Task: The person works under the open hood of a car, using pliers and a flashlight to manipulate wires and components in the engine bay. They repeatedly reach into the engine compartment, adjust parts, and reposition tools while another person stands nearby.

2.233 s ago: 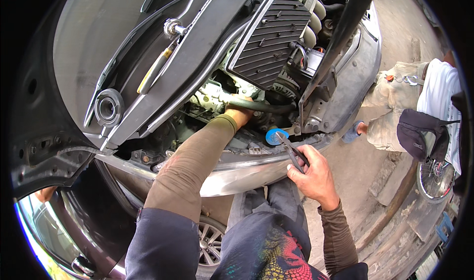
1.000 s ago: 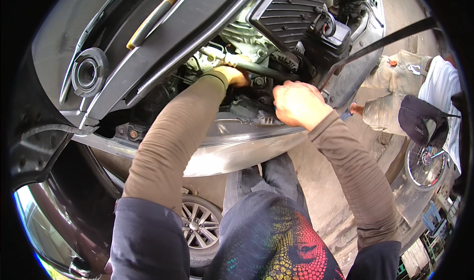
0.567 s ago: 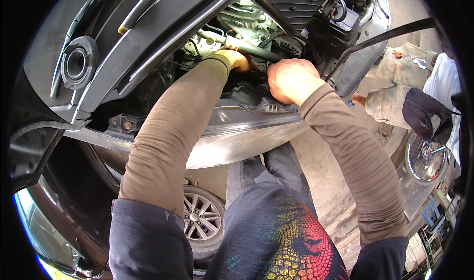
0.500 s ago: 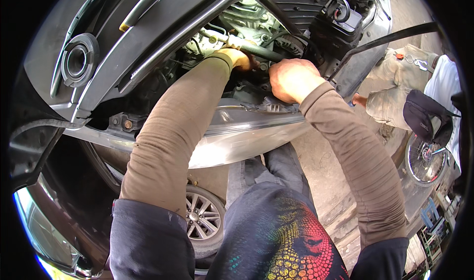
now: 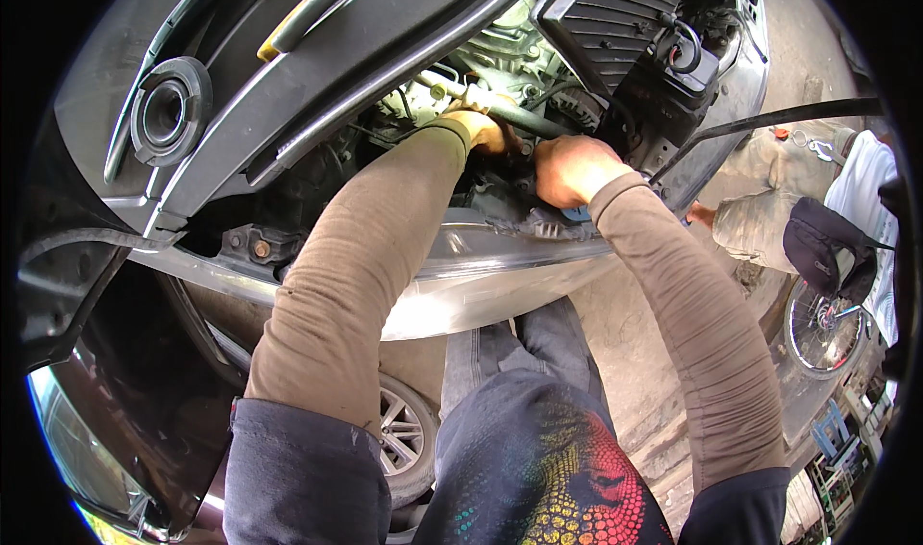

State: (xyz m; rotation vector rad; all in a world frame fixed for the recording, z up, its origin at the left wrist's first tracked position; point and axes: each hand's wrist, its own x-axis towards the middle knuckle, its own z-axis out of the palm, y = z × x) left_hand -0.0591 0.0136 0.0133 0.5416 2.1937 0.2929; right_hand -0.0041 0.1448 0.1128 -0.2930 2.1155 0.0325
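Note:
Both of my hands reach into a car's engine bay, close beside each other under a dark hose (image 5: 531,120). My left hand (image 5: 490,134) is bent down below a pale metal fitting (image 5: 478,99) at the hose's end; its fingertips are lost in shadow. My right hand (image 5: 573,167) is curled into a fist just below the hose, and whatever its fingers grip is hidden. A small blue piece (image 5: 577,214) shows under the right hand. Behind the hands lies the light metal engine (image 5: 510,45).
A ribbed black box (image 5: 615,26) stands beyond my right hand. The clear headlight (image 5: 471,300) lies below my forearms. A black strut (image 5: 779,117) slants out to the right, where a person with a black bag (image 5: 832,242) is near a bicycle wheel (image 5: 822,329).
The whole view has shifted, so the car sits slightly lower and farther right. My hands keep their places by the hose; a blue piece now shows under the right hand.

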